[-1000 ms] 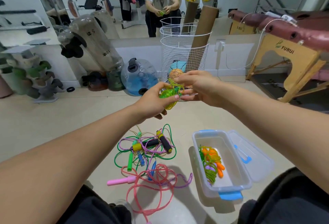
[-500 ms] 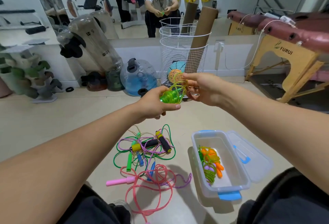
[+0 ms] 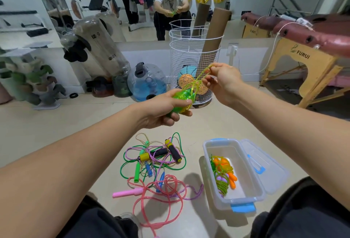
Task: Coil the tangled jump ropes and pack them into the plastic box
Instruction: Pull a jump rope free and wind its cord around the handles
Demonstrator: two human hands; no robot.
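Rope in green (image 3: 182, 95) sits mid-frame, bunched inside the left hand (image 3: 164, 109), whose fingers curl round it. The right hand (image 3: 220, 80) pinches a loop, pulled up-right. Below — tangled ropes (image 3: 155, 162) on the floor (image 3: 47, 133), plastic box (image 3: 244, 199) lower right.

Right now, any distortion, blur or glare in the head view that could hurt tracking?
Head view: wide-angle bending stretches both forearms at the edges; left hand and right hand look slightly soft; soft shadows under the plastic box and the pink rope; the mirror duplicates the person; no harsh glare.
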